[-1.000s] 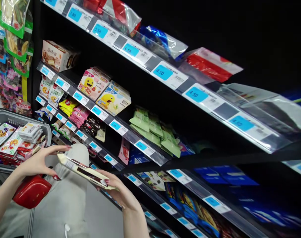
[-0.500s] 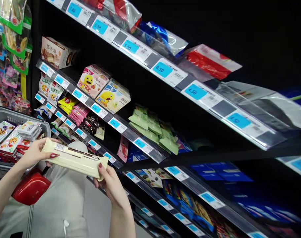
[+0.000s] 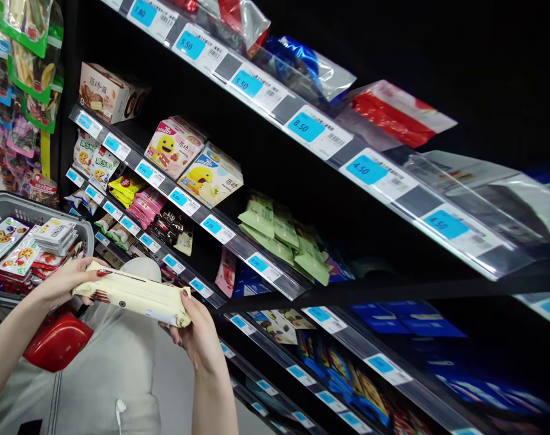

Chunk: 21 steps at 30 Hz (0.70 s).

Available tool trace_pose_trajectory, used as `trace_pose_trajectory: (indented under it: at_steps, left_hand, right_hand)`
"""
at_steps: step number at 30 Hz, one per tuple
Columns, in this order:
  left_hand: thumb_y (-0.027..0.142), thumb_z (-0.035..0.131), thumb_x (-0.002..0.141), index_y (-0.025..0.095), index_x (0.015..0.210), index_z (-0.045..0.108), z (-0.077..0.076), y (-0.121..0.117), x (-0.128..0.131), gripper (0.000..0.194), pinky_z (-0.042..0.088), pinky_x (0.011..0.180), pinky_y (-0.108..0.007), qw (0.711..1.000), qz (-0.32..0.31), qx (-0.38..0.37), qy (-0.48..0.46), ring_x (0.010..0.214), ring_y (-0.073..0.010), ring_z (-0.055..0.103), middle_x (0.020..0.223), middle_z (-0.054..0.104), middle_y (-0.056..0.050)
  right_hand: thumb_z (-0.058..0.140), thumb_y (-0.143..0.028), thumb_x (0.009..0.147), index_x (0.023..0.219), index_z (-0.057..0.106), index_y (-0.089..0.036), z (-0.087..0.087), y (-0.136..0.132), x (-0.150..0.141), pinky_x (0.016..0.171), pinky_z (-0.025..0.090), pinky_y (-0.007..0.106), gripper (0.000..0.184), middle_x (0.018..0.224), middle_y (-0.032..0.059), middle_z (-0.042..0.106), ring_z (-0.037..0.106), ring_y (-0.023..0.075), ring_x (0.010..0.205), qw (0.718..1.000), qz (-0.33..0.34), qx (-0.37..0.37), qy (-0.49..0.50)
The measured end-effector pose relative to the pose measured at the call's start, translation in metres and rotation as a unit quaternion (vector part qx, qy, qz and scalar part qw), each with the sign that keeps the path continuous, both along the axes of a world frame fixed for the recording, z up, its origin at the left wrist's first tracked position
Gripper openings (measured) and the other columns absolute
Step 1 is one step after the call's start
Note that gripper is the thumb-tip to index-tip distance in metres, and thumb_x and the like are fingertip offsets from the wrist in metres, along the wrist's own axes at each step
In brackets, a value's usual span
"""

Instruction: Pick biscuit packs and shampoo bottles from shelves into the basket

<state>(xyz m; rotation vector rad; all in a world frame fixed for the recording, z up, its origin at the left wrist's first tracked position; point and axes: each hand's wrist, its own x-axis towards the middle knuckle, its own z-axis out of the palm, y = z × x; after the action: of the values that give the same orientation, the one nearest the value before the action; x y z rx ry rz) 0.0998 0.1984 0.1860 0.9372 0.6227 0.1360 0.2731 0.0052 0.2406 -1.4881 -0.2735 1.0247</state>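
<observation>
A long cream-coloured snack packet [image 3: 136, 294] is stretched between my two hands above my lap, tilted down to the right. My left hand [image 3: 71, 281] pinches its left end, thumb on top. At the right end, my right hand [image 3: 196, 329] grips the wrapper with the thumb on the upper side and fingers beneath. Dark print shows along the packet's near side. Left of my left hand stands a grey shopping basket [image 3: 32, 204] filled with snack packs, among them a cookie packet [image 3: 5, 240] and a stack of white packs [image 3: 55, 234].
Black shelves [image 3: 275, 115] with blue price tags slope across the view. They hold a pink snack box [image 3: 175, 145], a yellow-and-white box [image 3: 211, 175], green pouches [image 3: 279, 232] and several other packs. Hanging bags [image 3: 30, 66] line the left. A red pouch [image 3: 57, 340] lies at my lap.
The packet has been rolled in my hands, so its barcode face has turned away and another printed side shows. Both hands still hold it, the right slightly further left. The view has shifted slightly.
</observation>
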Motion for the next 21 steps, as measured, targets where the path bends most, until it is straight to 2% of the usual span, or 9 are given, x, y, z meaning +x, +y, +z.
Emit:
trace_pose_trajectory:
  at_steps: [7, 9, 11, 13, 16, 18, 20, 21]
  left_hand:
    - [0.046, 0.082, 0.060, 0.014, 0.109, 0.054, -0.002, 0.000, 0.000, 0.065, 0.050, 0.037, -0.017, 1.000, -0.002, -0.011, -0.008, 0.057, -0.0132, 0.063, 0.091, 0.066, -0.009]
    - [0.047, 0.081, 0.061, 0.013, 0.108, 0.054, -0.004, 0.002, -0.002, 0.064, 0.050, 0.038, -0.019, 1.000, -0.005, -0.019, -0.006, 0.060, -0.0172, 0.067, 0.088, 0.069, -0.010]
    - [0.055, 0.077, 0.062, 0.011, 0.107, 0.056, -0.009, 0.006, -0.006, 0.066, 0.052, 0.042, -0.022, 0.999, -0.023, -0.039, -0.006, 0.062, -0.0226, 0.069, 0.081, 0.071, -0.013]
    - [0.069, 0.064, 0.065, 0.009, 0.108, 0.059, -0.014, 0.012, -0.012, 0.075, 0.054, 0.045, -0.027, 0.995, -0.065, -0.071, -0.020, 0.069, -0.0282, 0.071, 0.082, 0.072, -0.016]
    - [0.081, 0.043, 0.068, 0.011, 0.118, 0.062, -0.015, 0.018, -0.020, 0.088, 0.053, 0.049, -0.032, 0.979, -0.171, -0.099, -0.052, 0.079, -0.0326, 0.070, 0.106, 0.071, -0.018]
    - [0.074, 0.054, 0.066, 0.016, 0.119, 0.064, -0.011, 0.016, -0.022, 0.080, 0.055, 0.064, -0.033, 0.964, -0.248, -0.063, -0.066, 0.093, -0.0324, 0.067, 0.117, 0.068, -0.013]
    - [0.053, 0.073, 0.058, 0.020, 0.113, 0.068, -0.006, 0.012, -0.021, 0.064, 0.051, 0.082, -0.031, 0.941, -0.330, 0.014, -0.077, 0.103, -0.0305, 0.062, 0.114, 0.070, -0.006]
    - [0.042, 0.076, 0.055, 0.021, 0.109, 0.070, -0.004, 0.009, -0.020, 0.058, 0.049, 0.085, -0.029, 0.929, -0.358, 0.056, -0.075, 0.104, -0.0295, 0.061, 0.109, 0.071, -0.004]
  right_hand:
    - [0.067, -0.061, 0.072, 0.112, 0.056, -0.009, -0.001, 0.000, 0.000, 0.031, 0.030, 0.021, 0.067, 0.056, 0.0020, 0.060, 0.047, 0.0113, 0.035, 1.000, 0.010, 0.001, 0.002]
    - [0.066, -0.060, 0.074, 0.116, 0.055, -0.012, 0.000, -0.003, 0.001, 0.035, 0.035, 0.022, 0.065, 0.066, 0.0037, 0.063, 0.050, 0.0111, 0.038, 0.999, 0.031, 0.000, -0.015]
    - [0.066, -0.058, 0.077, 0.121, 0.054, -0.018, 0.001, -0.006, 0.005, 0.041, 0.042, 0.025, 0.060, 0.081, 0.0055, 0.065, 0.053, 0.0111, 0.043, 0.996, 0.077, -0.002, -0.036]
    - [0.067, -0.053, 0.078, 0.119, 0.057, -0.024, 0.002, -0.010, 0.011, 0.048, 0.047, 0.027, 0.051, 0.094, 0.0058, 0.064, 0.057, 0.0127, 0.054, 0.988, 0.134, 0.002, -0.072]
    - [0.068, -0.045, 0.079, 0.104, 0.069, -0.026, 0.005, -0.011, 0.017, 0.065, 0.049, 0.028, 0.031, 0.096, 0.0051, 0.060, 0.058, 0.0165, 0.077, 0.963, 0.200, 0.028, -0.178]
    - [0.066, -0.046, 0.080, 0.093, 0.074, -0.026, 0.007, -0.009, 0.018, 0.074, 0.048, 0.030, 0.025, 0.093, 0.0059, 0.058, 0.056, 0.0188, 0.085, 0.943, 0.225, 0.044, -0.243]
    - [0.064, -0.050, 0.080, 0.088, 0.076, -0.026, 0.007, -0.005, 0.021, 0.078, 0.048, 0.034, 0.028, 0.094, 0.0070, 0.057, 0.057, 0.0213, 0.089, 0.931, 0.245, 0.035, -0.268]
    - [0.067, -0.052, 0.076, 0.088, 0.076, -0.027, 0.005, -0.002, 0.026, 0.079, 0.049, 0.036, 0.029, 0.097, 0.0072, 0.058, 0.058, 0.0227, 0.090, 0.928, 0.254, 0.023, -0.271]
